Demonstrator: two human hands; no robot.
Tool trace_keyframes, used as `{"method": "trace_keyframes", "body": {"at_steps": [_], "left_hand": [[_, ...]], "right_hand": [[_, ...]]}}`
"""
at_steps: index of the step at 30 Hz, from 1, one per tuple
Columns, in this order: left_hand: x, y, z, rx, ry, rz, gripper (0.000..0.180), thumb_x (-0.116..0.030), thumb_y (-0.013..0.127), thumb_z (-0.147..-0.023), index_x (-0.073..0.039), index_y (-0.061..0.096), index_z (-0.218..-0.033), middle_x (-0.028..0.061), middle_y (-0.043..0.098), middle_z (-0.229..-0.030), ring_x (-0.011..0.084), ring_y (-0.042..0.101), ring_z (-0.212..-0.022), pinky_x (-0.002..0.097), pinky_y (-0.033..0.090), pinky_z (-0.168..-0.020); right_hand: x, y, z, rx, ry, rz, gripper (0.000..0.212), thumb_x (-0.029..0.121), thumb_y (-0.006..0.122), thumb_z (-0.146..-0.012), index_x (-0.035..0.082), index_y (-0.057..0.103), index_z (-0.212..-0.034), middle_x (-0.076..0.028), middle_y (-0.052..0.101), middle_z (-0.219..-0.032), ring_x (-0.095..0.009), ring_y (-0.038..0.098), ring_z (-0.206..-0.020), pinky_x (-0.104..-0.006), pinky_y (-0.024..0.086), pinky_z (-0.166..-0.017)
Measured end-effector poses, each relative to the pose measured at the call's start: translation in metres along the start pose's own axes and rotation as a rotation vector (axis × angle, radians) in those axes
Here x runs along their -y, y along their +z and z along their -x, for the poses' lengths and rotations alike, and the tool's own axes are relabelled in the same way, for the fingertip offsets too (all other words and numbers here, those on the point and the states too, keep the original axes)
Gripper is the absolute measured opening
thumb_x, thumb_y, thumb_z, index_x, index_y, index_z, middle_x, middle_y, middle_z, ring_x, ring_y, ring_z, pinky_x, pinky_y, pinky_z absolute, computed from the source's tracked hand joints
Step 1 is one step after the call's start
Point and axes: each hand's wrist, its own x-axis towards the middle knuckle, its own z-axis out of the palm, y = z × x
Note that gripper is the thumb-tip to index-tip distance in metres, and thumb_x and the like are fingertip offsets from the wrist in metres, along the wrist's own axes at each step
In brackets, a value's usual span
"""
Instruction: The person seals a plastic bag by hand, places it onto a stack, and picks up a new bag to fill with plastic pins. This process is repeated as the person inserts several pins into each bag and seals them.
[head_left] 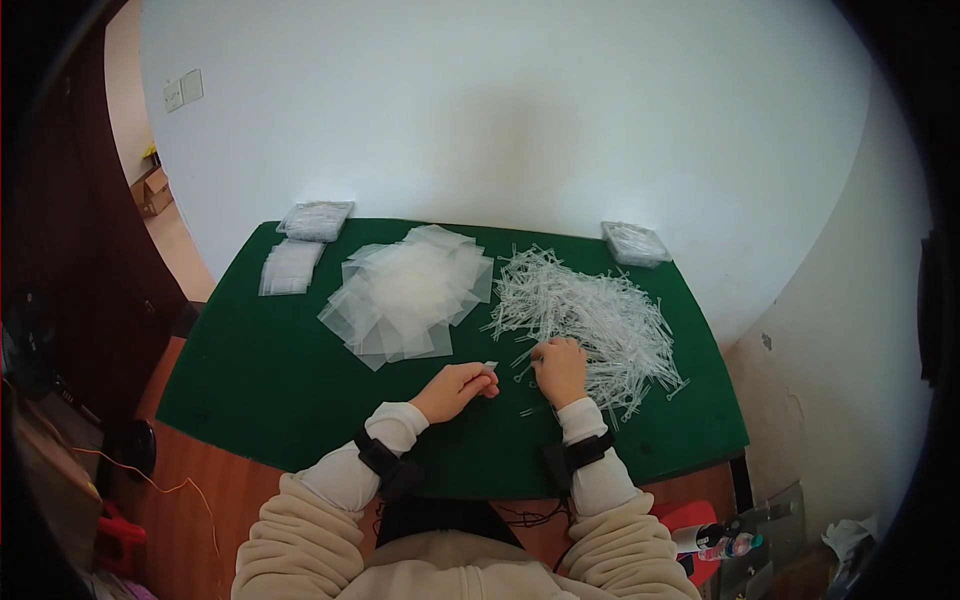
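My left hand (456, 391) is closed near the table's middle, and a translucent corner of a plastic bag (490, 367) pokes out past its fingertips. My right hand (561, 370) lies at the near left edge of a heap of thin clear plastic sticks (600, 315) with small loops at their ends. Its fingers are pinched together, and what they hold is hidden. A few loose sticks lie between and around both hands. Ahead of my left hand spreads a loose pile of flat, frosted plastic bags (405, 295).
The green table (250, 380) stands against a white wall. Packed clear bundles sit at its far left (316, 220) and far right (635, 244), with a smaller stack of bags (291, 268) at left. Bottles (730, 546) rest on a red seat (690, 517) below right.
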Motion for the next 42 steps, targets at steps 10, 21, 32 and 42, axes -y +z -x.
{"method": "trace_keyframes", "body": {"at_steps": [10, 21, 32, 42], "left_hand": [[0.008, 0.001, -0.003, -0.061, -0.042, 0.125, 0.019, -0.015, 0.044, -0.094, 0.001, 0.056, -0.096, 0.0081, 0.064, -0.086, 0.0151, 0.062, -0.08, 0.0272, 0.048, -0.075], [0.022, -0.004, -0.006, -0.348, -0.081, 0.405, 0.021, -0.017, 0.043, -0.095, 0.001, 0.052, -0.099, 0.0095, 0.062, -0.087, 0.0168, 0.062, -0.08, 0.0276, 0.049, -0.074], [0.019, -0.004, -0.005, -0.312, -0.147, 0.473, 0.022, -0.018, 0.041, -0.096, 0.001, 0.05, -0.103, 0.0104, 0.061, -0.089, 0.0182, 0.062, -0.081, 0.0292, 0.05, -0.075], [0.013, -0.002, -0.003, 0.0, -0.206, 0.422, 0.023, -0.02, 0.04, -0.096, 0.0, 0.05, -0.103, 0.0108, 0.062, -0.095, 0.0186, 0.062, -0.087, 0.0298, 0.049, -0.079]], "right_hand": [[0.009, 0.005, 0.009, -0.161, -0.156, 0.02, 0.005, 0.015, 0.061, -0.071, 0.015, 0.062, -0.076, -0.006, 0.054, -0.086, -0.026, 0.049, -0.091, -0.0423, 0.036, -0.077], [0.009, 0.01, 0.007, -0.174, -0.191, 0.099, 0.008, 0.014, 0.061, -0.072, 0.012, 0.058, -0.078, -0.005, 0.054, -0.08, -0.026, 0.049, -0.087, -0.0415, 0.036, -0.074], [0.037, -0.005, 0.005, -0.158, -0.168, -0.918, 0.02, -0.001, 0.055, -0.081, 0.002, 0.052, -0.1, -0.004, 0.055, -0.073, -0.01, 0.052, -0.059, -0.0236, 0.041, -0.054], [0.039, 0.0, 0.008, -0.036, -0.146, -1.251, 0.013, 0.002, 0.053, -0.085, 0.003, 0.051, -0.098, 0.0, 0.055, -0.074, -0.004, 0.047, -0.054, -0.0177, 0.038, -0.049]]}}
